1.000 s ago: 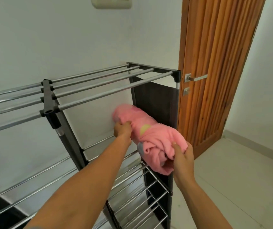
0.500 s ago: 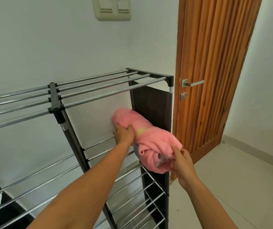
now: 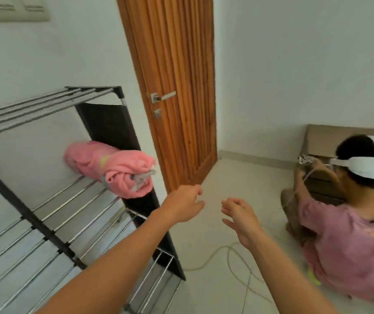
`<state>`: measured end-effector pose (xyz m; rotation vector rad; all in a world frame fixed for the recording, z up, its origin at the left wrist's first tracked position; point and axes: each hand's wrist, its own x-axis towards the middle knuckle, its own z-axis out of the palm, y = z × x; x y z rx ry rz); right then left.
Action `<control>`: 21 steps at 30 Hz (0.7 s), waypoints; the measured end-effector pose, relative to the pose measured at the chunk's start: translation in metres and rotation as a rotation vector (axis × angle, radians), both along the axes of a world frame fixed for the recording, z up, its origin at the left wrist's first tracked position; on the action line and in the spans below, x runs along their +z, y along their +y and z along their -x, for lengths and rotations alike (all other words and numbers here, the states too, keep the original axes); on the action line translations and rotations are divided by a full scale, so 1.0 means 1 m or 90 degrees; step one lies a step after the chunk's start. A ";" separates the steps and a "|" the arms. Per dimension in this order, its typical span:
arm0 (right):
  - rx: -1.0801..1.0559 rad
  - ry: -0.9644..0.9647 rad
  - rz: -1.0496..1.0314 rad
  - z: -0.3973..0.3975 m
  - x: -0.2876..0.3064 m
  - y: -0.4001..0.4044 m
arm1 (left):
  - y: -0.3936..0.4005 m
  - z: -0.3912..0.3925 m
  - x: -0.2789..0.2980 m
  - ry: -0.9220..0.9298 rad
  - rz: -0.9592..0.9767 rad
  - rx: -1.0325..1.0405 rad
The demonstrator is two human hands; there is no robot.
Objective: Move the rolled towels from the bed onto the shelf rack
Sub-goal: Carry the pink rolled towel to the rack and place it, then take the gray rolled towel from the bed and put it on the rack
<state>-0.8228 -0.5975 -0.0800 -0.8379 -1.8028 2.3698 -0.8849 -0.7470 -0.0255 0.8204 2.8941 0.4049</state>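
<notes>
**No readable text in view**

You will find no lettering, number, brand or sign that can be read anywhere in the head view. The pink rolled towel (image 3: 111,166) carries a small yellow-green mark and a grey patch at its end, but neither resolves into letters. The yellow mark on the pink shirt (image 3: 349,243) of the person crouching at the right is too blurred for you to read. The wall switch plate (image 3: 16,9) at the top left shows plain rockers with no label. The wooden door (image 3: 177,64) and its metal handle (image 3: 162,97) bear no plate or number that you can make out.
</notes>
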 end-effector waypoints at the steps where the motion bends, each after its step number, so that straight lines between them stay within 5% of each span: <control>1: -0.054 0.002 0.002 -0.023 -0.005 0.014 | 0.021 -0.011 -0.009 -0.048 0.051 -0.052; 12: -0.710 -0.114 0.028 -0.433 -0.059 0.085 | 0.209 -0.287 -0.092 -0.369 -0.063 -0.503; 21: -1.013 -0.133 0.032 -0.670 -0.064 0.088 | 0.299 -0.532 -0.106 -0.684 0.044 -0.589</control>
